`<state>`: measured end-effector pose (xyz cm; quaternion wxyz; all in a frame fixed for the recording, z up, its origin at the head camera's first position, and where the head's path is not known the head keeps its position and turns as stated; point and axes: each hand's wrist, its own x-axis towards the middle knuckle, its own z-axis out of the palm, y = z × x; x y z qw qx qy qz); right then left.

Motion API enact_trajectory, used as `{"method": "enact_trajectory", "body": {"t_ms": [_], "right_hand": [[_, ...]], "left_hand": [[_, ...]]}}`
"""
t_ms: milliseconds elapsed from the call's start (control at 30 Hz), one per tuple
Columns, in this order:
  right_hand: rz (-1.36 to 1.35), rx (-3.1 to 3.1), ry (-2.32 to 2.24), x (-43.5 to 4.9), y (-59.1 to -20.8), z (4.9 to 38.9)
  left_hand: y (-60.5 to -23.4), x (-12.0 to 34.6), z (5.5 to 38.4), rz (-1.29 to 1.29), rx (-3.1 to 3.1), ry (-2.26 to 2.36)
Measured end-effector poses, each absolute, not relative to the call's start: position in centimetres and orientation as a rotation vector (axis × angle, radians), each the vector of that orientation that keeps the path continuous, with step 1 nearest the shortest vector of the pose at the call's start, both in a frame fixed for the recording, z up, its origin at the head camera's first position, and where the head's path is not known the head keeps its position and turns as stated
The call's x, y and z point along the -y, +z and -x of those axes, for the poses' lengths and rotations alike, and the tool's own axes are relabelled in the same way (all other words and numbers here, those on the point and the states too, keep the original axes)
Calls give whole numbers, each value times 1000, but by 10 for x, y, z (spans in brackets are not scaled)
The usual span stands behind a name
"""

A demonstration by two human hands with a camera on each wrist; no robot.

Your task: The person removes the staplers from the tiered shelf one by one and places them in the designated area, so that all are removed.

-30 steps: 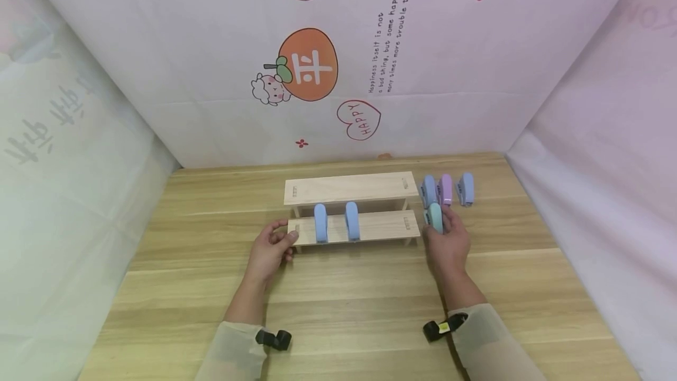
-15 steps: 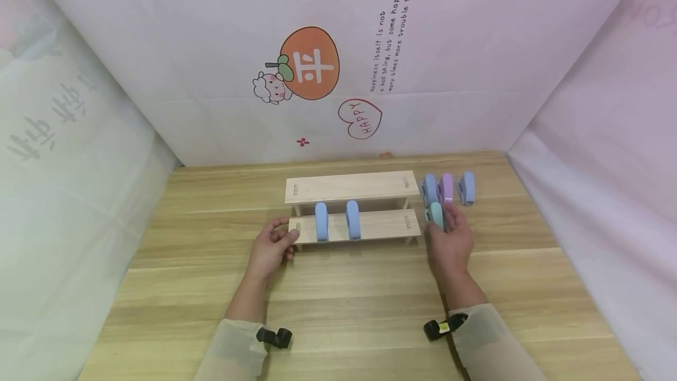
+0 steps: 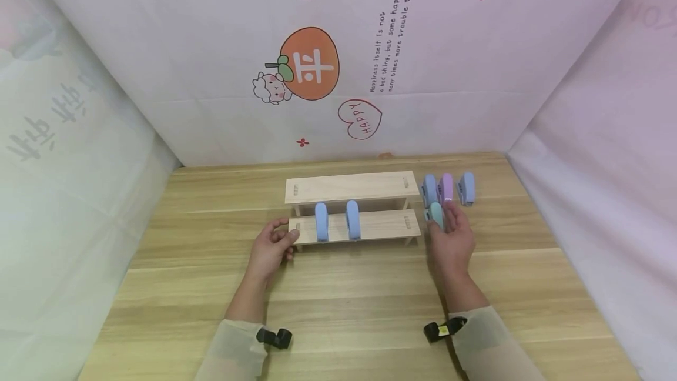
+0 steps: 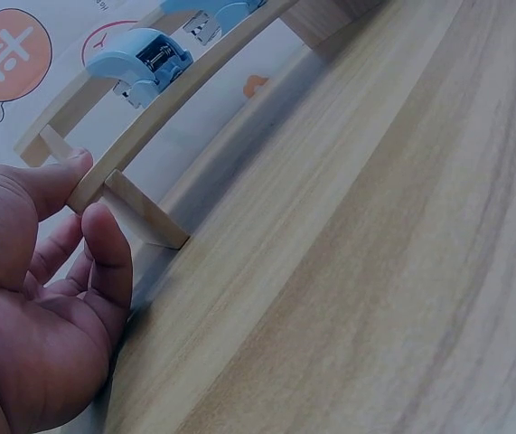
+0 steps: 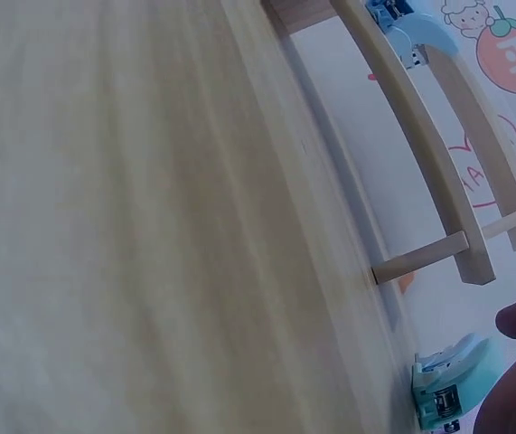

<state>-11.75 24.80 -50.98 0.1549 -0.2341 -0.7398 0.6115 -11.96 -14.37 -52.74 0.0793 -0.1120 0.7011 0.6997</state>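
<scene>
Left fingers [image 4: 106, 249] pinch a flat, pale wooden shelf [image 3: 383, 226]

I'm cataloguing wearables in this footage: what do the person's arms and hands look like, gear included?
The bare left hand and bare right hand show no gloves. The pale beige fabric left sleeve and matching right sleeve end on the forearms. At the cuffs sit a small black left strapped device and a similar right one, with a yellow-and-white label.
</scene>
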Motion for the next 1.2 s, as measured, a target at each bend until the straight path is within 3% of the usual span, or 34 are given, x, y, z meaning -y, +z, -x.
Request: {"method": "enact_trajectory", "body": {"t_ms": [1200], "right_hand": [[403,2054,1811,-214,-489,106]], "left_hand": [[-527,142,119,336,-2131,2082]]}}
